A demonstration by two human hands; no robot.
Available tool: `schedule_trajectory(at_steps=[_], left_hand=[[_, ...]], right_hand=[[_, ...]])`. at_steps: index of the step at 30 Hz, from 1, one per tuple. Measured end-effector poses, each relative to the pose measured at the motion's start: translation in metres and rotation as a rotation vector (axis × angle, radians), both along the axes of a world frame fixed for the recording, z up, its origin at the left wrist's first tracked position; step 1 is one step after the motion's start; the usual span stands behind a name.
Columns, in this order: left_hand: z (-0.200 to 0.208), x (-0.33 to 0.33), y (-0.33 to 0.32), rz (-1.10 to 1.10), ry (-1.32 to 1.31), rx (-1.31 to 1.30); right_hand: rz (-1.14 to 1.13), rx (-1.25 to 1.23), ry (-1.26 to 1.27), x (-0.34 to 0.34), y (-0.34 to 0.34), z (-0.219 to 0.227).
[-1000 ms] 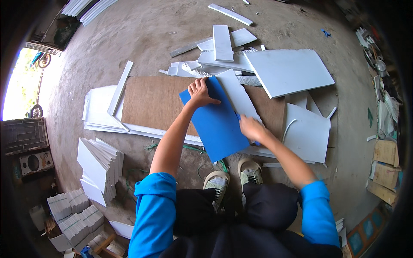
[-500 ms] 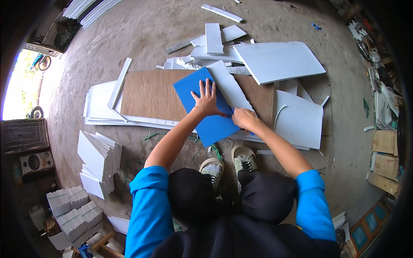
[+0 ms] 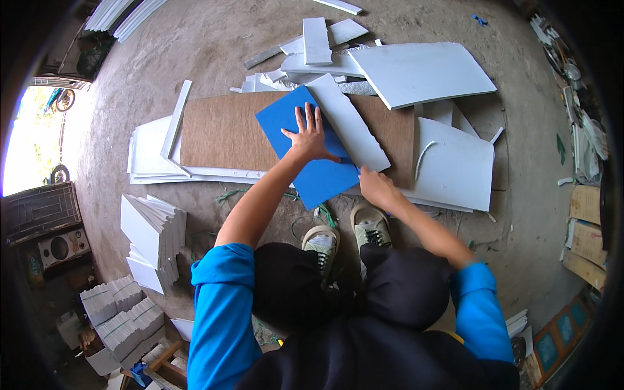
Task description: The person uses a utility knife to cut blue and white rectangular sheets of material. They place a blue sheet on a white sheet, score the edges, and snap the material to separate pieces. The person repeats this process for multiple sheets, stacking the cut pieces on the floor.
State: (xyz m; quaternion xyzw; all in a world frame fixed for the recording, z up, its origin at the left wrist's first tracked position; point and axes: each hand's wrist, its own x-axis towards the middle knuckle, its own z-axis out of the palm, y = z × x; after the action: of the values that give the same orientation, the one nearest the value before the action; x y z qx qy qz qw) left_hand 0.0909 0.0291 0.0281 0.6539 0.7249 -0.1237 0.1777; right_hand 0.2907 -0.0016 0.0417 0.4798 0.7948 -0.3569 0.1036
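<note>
1. The blue board lies aslant in front of the person, over the brown panel, its lower corner reaching past the panel's near edge.
2. The left hand is spread wide, palm down on the blue board, gripping nothing; I'd say its weight is there to stop the board sliding.
3. The right hand is closed, fingers curled at the board's right edge, around what seems a thin tool. Only a dark sliver shows at the fingertips, so I can't make out its kind from here.
4. A white foam strip runs along that same edge, its far side ragged. The straight blue edge looks set there as a guide; whether the strip continues underneath, I can't tell.
5. The brown panel likely gives firm, flat backing. It rests over white sheets, their middles hidden beneath it.
6. Beyond, a white slab leans over broken offcuts, concealing part of that heap.
7. Nearer, the shoes stand just short of the work, their heels lost behind dark knees.
</note>
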Motion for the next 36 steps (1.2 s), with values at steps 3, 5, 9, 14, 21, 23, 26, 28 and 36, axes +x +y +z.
schedule_trajectory(at_steps=[3,5,9,14,21,23,26,28,36], left_hand=[[0.000,0.001,0.000,0.006,-0.003,-0.007],[0.001,-0.001,0.001,0.015,-0.014,-0.009],[0.004,0.001,0.000,0.035,-0.002,-0.014],[0.011,0.003,-0.002,0.051,-0.005,-0.056],[0.009,0.002,-0.005,0.054,-0.033,-0.019],[0.006,-0.001,-0.005,0.043,-0.023,0.003],[0.002,-0.004,-0.005,0.019,-0.028,0.057],[-0.015,-0.008,-0.010,0.031,-0.068,0.150],[-0.019,-0.015,-0.010,0.137,-0.144,0.085]], right_hand=[[0.044,0.080,-0.008,0.017,-0.019,-0.008],[0.034,0.127,0.001,0.018,-0.025,-0.014],[0.043,0.239,0.068,0.027,-0.034,-0.028],[0.042,0.308,0.038,0.031,-0.045,-0.029],[0.039,0.330,0.005,0.036,-0.053,-0.031],[0.036,0.308,0.003,0.035,-0.052,-0.028],[0.048,0.226,-0.023,0.034,-0.046,-0.023],[0.090,0.158,-0.068,0.034,-0.033,-0.012],[0.076,0.388,0.192,-0.064,0.100,0.040]])
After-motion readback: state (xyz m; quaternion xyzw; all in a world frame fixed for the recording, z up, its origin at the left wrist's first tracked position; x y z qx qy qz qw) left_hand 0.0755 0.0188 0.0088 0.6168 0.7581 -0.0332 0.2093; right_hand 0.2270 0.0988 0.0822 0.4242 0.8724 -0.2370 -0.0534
